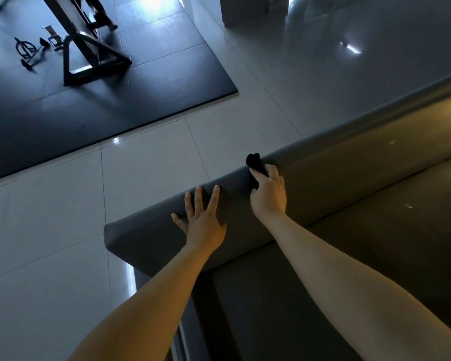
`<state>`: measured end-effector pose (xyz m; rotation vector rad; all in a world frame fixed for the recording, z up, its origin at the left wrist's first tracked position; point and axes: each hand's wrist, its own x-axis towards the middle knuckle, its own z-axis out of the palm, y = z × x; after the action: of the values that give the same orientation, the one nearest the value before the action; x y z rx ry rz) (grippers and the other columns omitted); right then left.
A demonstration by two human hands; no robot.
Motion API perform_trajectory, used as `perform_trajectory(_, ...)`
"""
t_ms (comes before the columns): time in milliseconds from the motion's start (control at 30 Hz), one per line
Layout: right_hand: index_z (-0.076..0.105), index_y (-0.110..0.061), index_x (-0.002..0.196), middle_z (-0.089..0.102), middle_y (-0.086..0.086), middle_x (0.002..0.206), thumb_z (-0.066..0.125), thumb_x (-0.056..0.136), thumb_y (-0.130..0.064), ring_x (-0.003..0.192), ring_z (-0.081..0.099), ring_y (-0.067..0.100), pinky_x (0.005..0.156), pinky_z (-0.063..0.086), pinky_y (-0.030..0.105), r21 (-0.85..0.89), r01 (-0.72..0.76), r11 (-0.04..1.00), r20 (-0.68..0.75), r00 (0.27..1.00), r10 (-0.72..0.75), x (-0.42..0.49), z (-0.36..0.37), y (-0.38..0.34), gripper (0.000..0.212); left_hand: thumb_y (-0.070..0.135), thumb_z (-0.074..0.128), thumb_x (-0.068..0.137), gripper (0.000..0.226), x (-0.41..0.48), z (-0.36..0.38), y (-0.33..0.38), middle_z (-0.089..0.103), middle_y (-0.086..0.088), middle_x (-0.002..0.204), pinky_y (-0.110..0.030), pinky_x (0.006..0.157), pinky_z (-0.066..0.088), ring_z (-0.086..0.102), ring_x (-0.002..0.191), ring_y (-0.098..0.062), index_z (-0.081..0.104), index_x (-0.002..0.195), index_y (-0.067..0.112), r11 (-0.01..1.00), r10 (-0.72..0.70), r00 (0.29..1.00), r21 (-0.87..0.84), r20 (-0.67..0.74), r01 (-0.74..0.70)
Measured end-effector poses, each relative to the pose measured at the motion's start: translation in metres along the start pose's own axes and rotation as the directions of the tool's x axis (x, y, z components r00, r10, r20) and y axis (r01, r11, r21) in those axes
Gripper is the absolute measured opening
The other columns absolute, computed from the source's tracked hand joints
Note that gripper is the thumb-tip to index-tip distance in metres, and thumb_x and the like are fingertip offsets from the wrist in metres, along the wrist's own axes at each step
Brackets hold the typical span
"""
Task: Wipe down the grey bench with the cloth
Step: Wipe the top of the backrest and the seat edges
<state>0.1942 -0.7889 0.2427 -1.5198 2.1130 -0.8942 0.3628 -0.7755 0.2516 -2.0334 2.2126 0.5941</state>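
At frame centre the right hand (268,195), grip clamped on a bunched black cloth (254,165), works the rounded edge of the long grey padded worktop (349,178), the left hand (203,220) flat beside it with grip apart; the speckled stretch rightward looks not yet wiped.

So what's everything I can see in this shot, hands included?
bench: one, grey, padded, running from bottom centre to the right edge
cloth: one, black, bunched on the bench's rounded far edge
mat: one, black, on the floor at upper left
frame: one, dark metal, standing on the mat
small stands: a few, dark, on the mat left of the frame; exact count hard to tell
floor tiles: many, pale and shiny, around the mat and bench
left hand: one, bare, flat on the bench with fingers spread
right hand: one, bare, holding the cloth against the bench
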Motion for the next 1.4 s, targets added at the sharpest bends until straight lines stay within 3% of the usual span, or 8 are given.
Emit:
perform_trajectory(233,0.056,-0.018,0.142,0.049,0.004,0.136,0.065,0.098,-0.015,0.123,0.052,0.018,0.101,0.047,0.028,0.404,-0.33,0.853,0.187,0.943,0.276,-0.041,-0.006,0.014,0.046,0.03,0.053,0.099,0.082,-0.013,0.009,0.023,-0.021,-0.003,0.167,-0.063,0.12,-0.011,-0.026,0.151,-0.031,0.001,0.161,0.034,0.974,0.207,0.977,0.102,-0.054,-0.201)
perform_trajectory(333,0.062,-0.021,0.133,0.06,-0.003,0.114,0.066,0.098,-0.022,0.121,0.057,0.024,0.095,0.048,0.035,0.59,-0.618,0.519,0.242,0.749,0.616,-0.06,-0.011,0.044,0.035,0.031,0.053,0.099,0.076,-0.017,0.026,0.033,-0.027,-0.006,0.165,-0.055,0.124,-0.005,-0.026,0.151,-0.032,0.01,0.162,0.03,0.957,0.277,0.959,0.104,-0.067,-0.269)
perform_trajectory(433,0.064,-0.021,0.127,0.063,0.0,0.109,0.067,0.097,-0.026,0.115,0.058,0.024,0.095,0.048,0.037,0.744,-0.66,0.1,0.392,0.553,0.735,-0.067,-0.014,0.063,0.03,0.034,0.054,0.098,0.077,-0.014,0.048,0.037,-0.04,-0.007,0.159,-0.055,0.121,-0.006,-0.038,0.145,-0.035,0.012,0.162,0.029,0.948,0.291,0.953,0.157,-0.084,-0.276)
perform_trajectory(533,0.069,-0.022,0.115,0.069,0.007,0.117,0.056,0.099,-0.015,0.107,0.065,0.021,0.085,0.052,0.032,0.854,-0.507,-0.117,0.46,0.629,0.627,-0.056,-0.007,0.062,0.021,0.038,0.052,0.097,0.081,-0.008,0.071,0.039,-0.047,-0.009,0.155,-0.059,0.12,-0.013,-0.045,0.14,-0.038,0.004,0.163,0.029,0.94,0.288,0.955,0.215,-0.077,-0.266)
perform_trajectory(733,0.051,-0.032,0.128,0.054,-0.006,0.127,0.058,0.098,-0.003,0.122,0.054,0.017,0.105,0.051,0.043,0.771,-0.504,0.389,0.134,0.725,0.675,-0.018,0.045,0.064,0.043,0.035,0.056,0.096,0.088,0.002,0.129,0.03,-0.047,-0.003,0.155,-0.065,0.119,-0.013,-0.046,0.14,-0.033,-0.003,0.162,0.029,0.921,0.281,0.96,0.275,0.024,-0.276)
perform_trajectory(967,0.049,-0.03,0.117,0.053,-0.004,0.123,0.057,0.099,-0.008,0.117,0.054,0.015,0.098,0.05,0.032,0.702,-0.441,0.559,-0.071,0.738,0.671,-0.008,0.084,0.091,0.03,0.038,0.05,0.098,0.092,0.02,0.159,0.028,-0.051,-0.004,0.152,-0.061,0.11,-0.027,-0.052,0.135,-0.032,-0.019,0.159,0.029,0.932,0.268,0.963,0.259,-0.013,-0.255)
perform_trajectory(1167,0.044,-0.029,0.116,0.045,-0.002,0.126,0.053,0.1,-0.003,0.111,0.048,0.013,0.093,0.044,0.027,0.714,-0.482,0.508,-0.058,0.682,0.729,-0.012,0.1,0.096,0.032,0.043,0.049,0.099,0.092,0.023,0.167,0.023,-0.049,-0.005,0.154,-0.062,0.109,-0.027,-0.049,0.137,-0.033,-0.019,0.158,0.029,0.931,0.271,0.962,0.266,-0.046,-0.249)
perform_trajectory(1400,0.042,-0.032,0.135,0.05,0.011,0.134,0.043,0.101,-0.003,0.112,0.055,0.03,0.091,0.052,0.04,0.621,-0.76,0.194,0.31,0.465,0.829,-0.013,0.073,0.092,0.045,0.03,0.046,0.1,0.09,0.015,0.162,0.031,-0.053,-0.003,0.15,-0.065,0.115,-0.019,-0.052,0.134,-0.033,-0.024,0.157,0.03,0.949,0.227,0.974,0.226,-0.003,-0.22)
